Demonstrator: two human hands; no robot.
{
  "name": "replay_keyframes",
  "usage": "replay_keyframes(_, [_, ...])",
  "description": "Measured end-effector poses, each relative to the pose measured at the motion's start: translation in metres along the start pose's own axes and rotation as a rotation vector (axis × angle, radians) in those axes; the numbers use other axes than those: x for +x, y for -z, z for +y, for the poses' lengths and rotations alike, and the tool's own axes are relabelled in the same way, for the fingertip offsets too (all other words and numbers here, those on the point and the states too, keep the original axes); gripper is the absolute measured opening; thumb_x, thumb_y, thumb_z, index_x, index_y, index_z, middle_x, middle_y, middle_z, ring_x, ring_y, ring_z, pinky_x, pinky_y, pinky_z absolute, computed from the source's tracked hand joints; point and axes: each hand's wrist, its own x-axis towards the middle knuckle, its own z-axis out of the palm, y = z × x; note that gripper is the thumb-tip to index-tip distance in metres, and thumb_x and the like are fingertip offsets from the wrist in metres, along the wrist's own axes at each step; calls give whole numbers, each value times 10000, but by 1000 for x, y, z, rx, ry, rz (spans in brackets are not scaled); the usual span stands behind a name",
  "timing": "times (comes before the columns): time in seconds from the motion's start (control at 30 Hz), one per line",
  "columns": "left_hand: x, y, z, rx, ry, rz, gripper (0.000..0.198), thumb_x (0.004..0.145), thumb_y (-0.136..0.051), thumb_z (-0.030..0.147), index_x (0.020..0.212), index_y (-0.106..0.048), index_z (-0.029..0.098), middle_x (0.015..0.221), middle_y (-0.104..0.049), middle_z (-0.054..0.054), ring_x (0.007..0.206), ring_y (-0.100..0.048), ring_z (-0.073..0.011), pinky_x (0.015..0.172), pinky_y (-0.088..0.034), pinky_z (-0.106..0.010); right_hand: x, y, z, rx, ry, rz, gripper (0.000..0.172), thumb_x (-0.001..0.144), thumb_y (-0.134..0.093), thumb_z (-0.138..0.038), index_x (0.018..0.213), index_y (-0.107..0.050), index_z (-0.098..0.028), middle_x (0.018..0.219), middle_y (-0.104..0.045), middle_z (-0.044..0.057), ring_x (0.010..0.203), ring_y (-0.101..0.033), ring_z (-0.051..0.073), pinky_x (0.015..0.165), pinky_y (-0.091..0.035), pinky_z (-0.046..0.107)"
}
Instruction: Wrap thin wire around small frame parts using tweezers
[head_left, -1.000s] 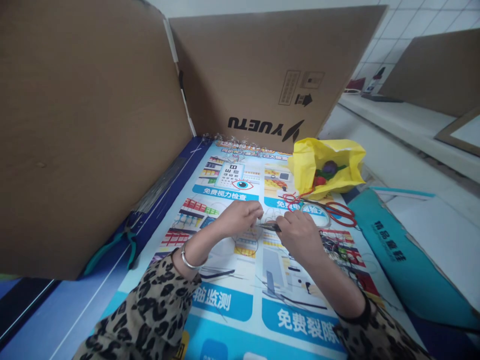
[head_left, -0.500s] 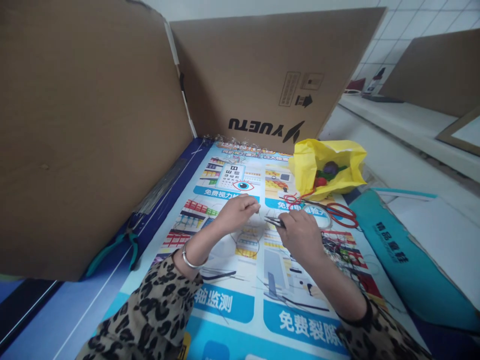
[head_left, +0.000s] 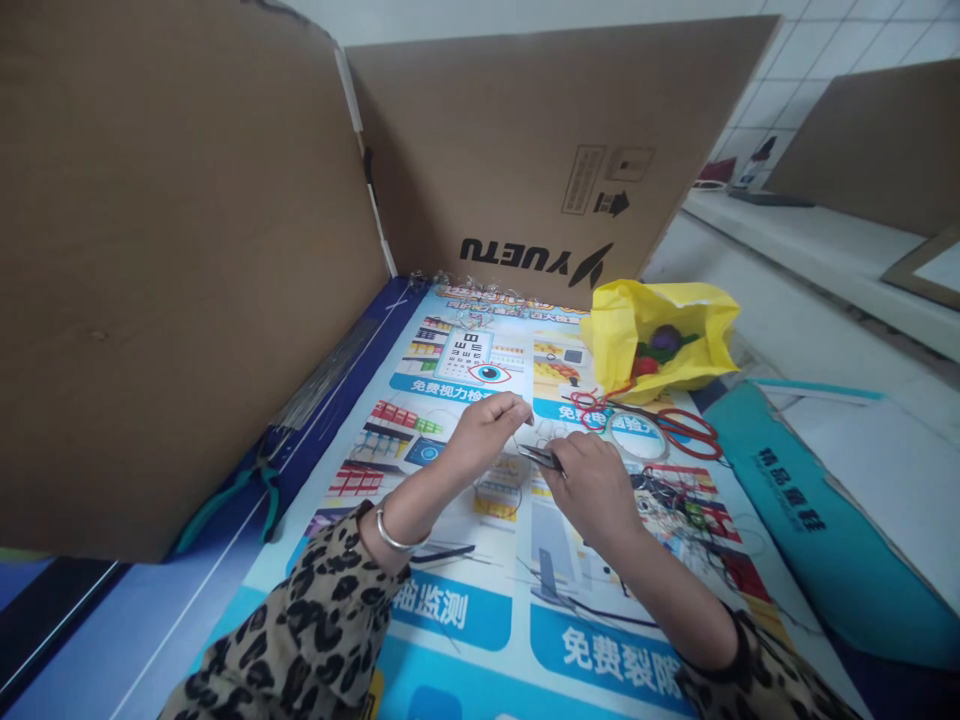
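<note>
My left hand (head_left: 486, 432) is closed in a pinch over the printed poster (head_left: 465, 600), fingertips holding something too thin to name, perhaps a fine wire. My right hand (head_left: 592, 480) is closed around small dark pliers (head_left: 541, 458) whose tip points left toward the left fingertips. Both hands meet at the middle of the poster. A silver bangle (head_left: 390, 532) circles my left wrist, and leopard-print sleeves cover both forearms.
Cardboard walls (head_left: 187, 250) stand at the left and behind. A yellow bag (head_left: 660, 340) with coloured pieces lies at the back right, red-handled scissors (head_left: 686, 432) and a clear ring beside it. Teal-handled pliers (head_left: 240, 490) lie at the left. A tangle of wires (head_left: 675, 500) sits right of my hand.
Both hands have shifted slightly; the left hand's pinch rose a little and the pliers in the right hand stayed pointed at it. The camera view drifted a little.
</note>
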Motion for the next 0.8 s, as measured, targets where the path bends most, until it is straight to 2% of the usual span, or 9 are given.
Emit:
replay_keyframes(0.37, [-2,-7,-3,39,-1,38,286,837,-368,363,734,-562,181,613,-528,24,647,-499,-108,590,-387,-205,0,0,0,-58,17,8,104,771,-555,-272,784,-611,-186,738,-547,49,758,-447,189,681,-252,293])
replay_keyframes(0.57, [-2,-11,-6,47,-22,37,266,838,-373,336,715,-550,180,684,-558,27,673,-505,-101,618,-387,-196,0,1,4,-160,65,76,82,756,-560,-265,731,-596,-195,705,-539,49,741,-429,197,678,-234,315])
replay_keyframes(0.8, [-2,-9,-4,212,-79,26,269,843,-367,302,696,-562,189,703,-573,32,713,-523,-111,686,-384,-211,0,5,7,-225,129,107,70,730,-579,-253,703,-574,-189,677,-530,53,725,-403,198,660,-220,320])
